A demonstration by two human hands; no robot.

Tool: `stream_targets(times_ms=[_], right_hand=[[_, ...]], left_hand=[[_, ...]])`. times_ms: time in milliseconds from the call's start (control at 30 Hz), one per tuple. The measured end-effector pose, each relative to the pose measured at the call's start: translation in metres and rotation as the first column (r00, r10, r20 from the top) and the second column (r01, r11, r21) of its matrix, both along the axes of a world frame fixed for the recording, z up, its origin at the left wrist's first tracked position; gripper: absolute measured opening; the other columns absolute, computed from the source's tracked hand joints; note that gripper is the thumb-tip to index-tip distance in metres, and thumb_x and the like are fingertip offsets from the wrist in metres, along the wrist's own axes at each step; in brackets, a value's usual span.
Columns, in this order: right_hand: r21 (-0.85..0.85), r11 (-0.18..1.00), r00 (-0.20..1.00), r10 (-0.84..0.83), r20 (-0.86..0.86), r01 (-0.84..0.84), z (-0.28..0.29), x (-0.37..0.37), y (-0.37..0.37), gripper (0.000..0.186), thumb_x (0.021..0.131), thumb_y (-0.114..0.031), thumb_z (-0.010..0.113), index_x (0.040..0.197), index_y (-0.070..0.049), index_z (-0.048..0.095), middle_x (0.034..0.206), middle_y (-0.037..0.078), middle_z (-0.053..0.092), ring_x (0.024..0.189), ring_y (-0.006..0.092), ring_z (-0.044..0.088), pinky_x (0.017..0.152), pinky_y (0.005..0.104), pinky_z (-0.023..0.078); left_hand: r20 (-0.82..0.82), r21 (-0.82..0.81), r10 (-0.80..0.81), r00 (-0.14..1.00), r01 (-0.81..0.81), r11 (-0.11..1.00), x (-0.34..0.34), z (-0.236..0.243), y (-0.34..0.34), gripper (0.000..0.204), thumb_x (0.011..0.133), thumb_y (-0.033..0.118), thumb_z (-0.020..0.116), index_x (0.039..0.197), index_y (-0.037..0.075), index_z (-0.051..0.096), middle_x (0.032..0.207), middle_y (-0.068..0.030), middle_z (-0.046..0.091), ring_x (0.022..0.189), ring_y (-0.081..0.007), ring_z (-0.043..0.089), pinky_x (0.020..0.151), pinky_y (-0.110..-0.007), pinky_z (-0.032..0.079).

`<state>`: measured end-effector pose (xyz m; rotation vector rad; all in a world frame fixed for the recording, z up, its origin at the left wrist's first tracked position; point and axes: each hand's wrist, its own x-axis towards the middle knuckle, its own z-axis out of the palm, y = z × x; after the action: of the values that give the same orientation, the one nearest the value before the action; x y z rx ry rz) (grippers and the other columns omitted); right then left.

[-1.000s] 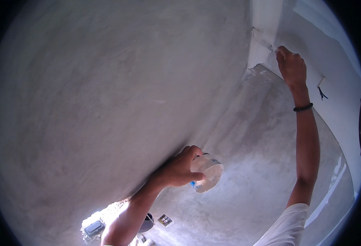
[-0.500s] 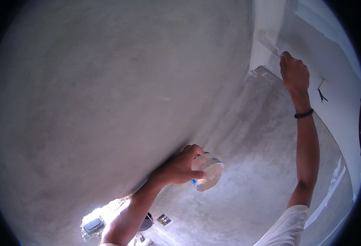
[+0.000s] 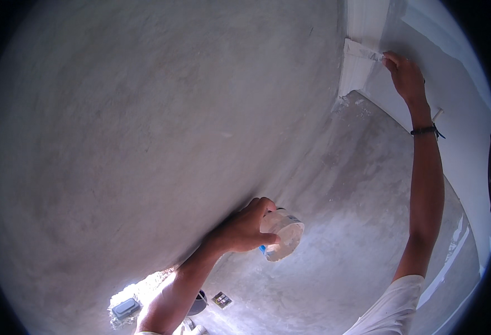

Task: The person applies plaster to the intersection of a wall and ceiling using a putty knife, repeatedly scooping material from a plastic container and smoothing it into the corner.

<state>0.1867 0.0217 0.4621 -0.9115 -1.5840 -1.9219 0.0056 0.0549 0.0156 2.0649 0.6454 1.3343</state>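
My right hand is raised at the upper right, its fingers closed round the handle of a putty knife. The blade lies against a white strip in the corner where the grey wall meets the white surface. Lower down, my left hand grips a small clear plastic tub from its side, thumb in front and fingers behind. The tub is tilted, and pale paste coats its inside. The left forearm runs close along the grey wall.
A short stub with dark wires sticks out of the white surface beside my right wrist. At the bottom are a grey box in a bright rough patch, a dark bucket partly behind my left arm, and a small switch plate.
My right hand has moved up and slightly right, and the knife blade now lies flatter across the white strip. The left hand and the tub stay nearly where they were.
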Motion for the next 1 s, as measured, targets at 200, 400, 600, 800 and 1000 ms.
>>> stream_targets(times_ms=[200,400,600,800,1000], right_hand=[[0.014,0.995,0.995,-0.097,-0.018,0.097,-0.002,-0.018,-0.013,0.021,0.093,-0.027,0.056,0.107,-0.017,0.067,0.097,0.014,0.069,0.091,0.0371,0.065,0.082,0.0477,0.051],[0.071,0.989,0.991,-0.128,-0.04,0.13,-0.03,-0.019,-0.014,0.02,0.093,-0.027,0.055,0.103,-0.014,0.067,0.086,0.017,0.069,0.083,0.0375,0.066,0.075,0.0485,0.054],[0.098,0.983,0.984,-0.145,-0.099,0.155,-0.06,-0.019,-0.024,0.019,0.093,-0.025,0.054,0.103,-0.015,0.067,0.083,0.016,0.069,0.079,0.037,0.067,0.073,0.0478,0.054],[0.067,0.997,0.999,-0.025,-0.043,0.028,-0.066,-0.011,-0.02,0.019,0.093,-0.025,0.055,0.104,-0.015,0.067,0.085,0.016,0.069,0.08,0.0364,0.067,0.071,0.0469,0.054],[0.129,0.988,0.996,-0.087,-0.013,0.088,-0.045,-0.018,-0.015,0.019,0.092,-0.025,0.055,0.105,-0.015,0.067,0.084,0.015,0.069,0.08,0.0367,0.067,0.071,0.0462,0.054]], left_hand=[[0.039,-0.012,-0.045,0.998,0.045,0.999,-0.001,-0.001,0.001,0.063,0.076,0.016,0.079,0.124,-0.002,0.042,0.121,-0.0209,0.053,0.12,-0.0301,0.051,0.103,-0.038,0.041],[0.072,-0.004,-0.063,0.995,0.064,0.998,0.0,-0.004,0.004,0.063,0.076,0.015,0.079,0.124,-0.002,0.042,0.12,-0.0207,0.053,0.118,-0.0293,0.052,0.102,-0.037,0.041],[0.049,0.025,-0.046,0.998,0.045,0.999,0.001,-0.005,0.006,0.063,0.075,0.017,0.079,0.123,-0.001,0.042,0.12,-0.02,0.053,0.117,-0.029,0.052,0.101,-0.037,0.041],[0.014,0.021,-0.004,1.0,0.004,1.0,-0.001,-0.003,0.003,0.062,0.076,0.018,0.079,0.123,0.0,0.043,0.121,-0.0191,0.052,0.12,-0.0288,0.051,0.103,-0.037,0.041],[0.008,0.001,-0.008,1.0,0.008,1.0,0.001,-0.003,0.003,0.063,0.076,0.018,0.079,0.124,0.0,0.043,0.122,-0.0199,0.052,0.122,-0.0297,0.05,0.103,-0.037,0.04]])
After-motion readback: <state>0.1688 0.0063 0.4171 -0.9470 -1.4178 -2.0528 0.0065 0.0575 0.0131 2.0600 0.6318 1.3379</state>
